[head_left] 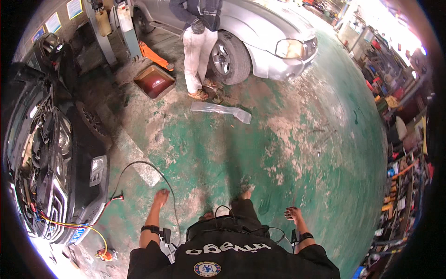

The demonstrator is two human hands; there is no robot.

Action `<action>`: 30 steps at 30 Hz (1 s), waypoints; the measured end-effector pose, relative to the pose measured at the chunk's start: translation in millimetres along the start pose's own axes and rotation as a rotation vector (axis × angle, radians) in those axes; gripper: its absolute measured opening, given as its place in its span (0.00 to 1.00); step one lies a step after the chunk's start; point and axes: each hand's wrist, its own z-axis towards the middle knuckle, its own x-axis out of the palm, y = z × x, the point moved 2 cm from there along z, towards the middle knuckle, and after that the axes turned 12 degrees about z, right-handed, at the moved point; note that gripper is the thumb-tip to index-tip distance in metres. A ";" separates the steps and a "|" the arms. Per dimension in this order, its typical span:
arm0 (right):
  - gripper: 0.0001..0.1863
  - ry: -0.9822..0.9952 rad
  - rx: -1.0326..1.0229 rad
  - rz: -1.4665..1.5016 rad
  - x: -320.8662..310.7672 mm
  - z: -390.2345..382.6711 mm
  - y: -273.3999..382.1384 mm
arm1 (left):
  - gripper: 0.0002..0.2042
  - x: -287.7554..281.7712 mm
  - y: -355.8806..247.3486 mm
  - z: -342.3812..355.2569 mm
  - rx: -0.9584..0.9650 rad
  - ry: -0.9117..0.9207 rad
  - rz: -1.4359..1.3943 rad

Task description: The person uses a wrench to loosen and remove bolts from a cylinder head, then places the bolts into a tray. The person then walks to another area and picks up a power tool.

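Observation:
My left hand [161,197] hangs low beside my body, above the green floor, just left of a thin dark cable [170,189]. Its fingers point down and are mostly hidden behind the back of the hand. On the other side, my right hand [292,214] hangs with loosely bent fingers somewhat apart. Dark patches show on those fingers, and I make out no object in them. Each wrist has a dark strap with a small device, the left strap [151,229] and the right strap [305,236]. Neither hand touches a vehicle.
A black car [83,162] with its front opened up stands at left, wires running from it. Ahead, a person [200,51] stands beside a silver vehicle [274,42]. A pan of reddish-brown liquid [154,82], an orange jack [155,56] and a plastic sheet [221,109] lie nearby. Cluttered shelves [404,186] line the right.

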 end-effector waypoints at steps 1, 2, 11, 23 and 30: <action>0.18 -0.523 -0.099 -0.521 -9.5 11.6 31.9 | 0.18 -24.7 -39.0 29.3 0.063 -0.011 -0.027; 0.14 -0.599 -0.045 -0.560 -7.1 36.8 71.5 | 0.17 -47.8 -75.9 45.6 0.291 -0.311 0.387; 0.27 -0.195 0.168 -1.058 112.8 381.9 414.2 | 0.19 70.3 -195.6 78.4 -0.396 -0.387 -0.700; 0.44 0.220 0.356 -1.387 381.8 822.1 464.7 | 0.23 261.3 -435.1 -110.1 -1.808 -0.019 -1.810; 0.61 0.289 0.156 -2.275 492.7 959.5 406.5 | 0.21 93.2 -512.9 103.7 -1.100 -0.599 -1.637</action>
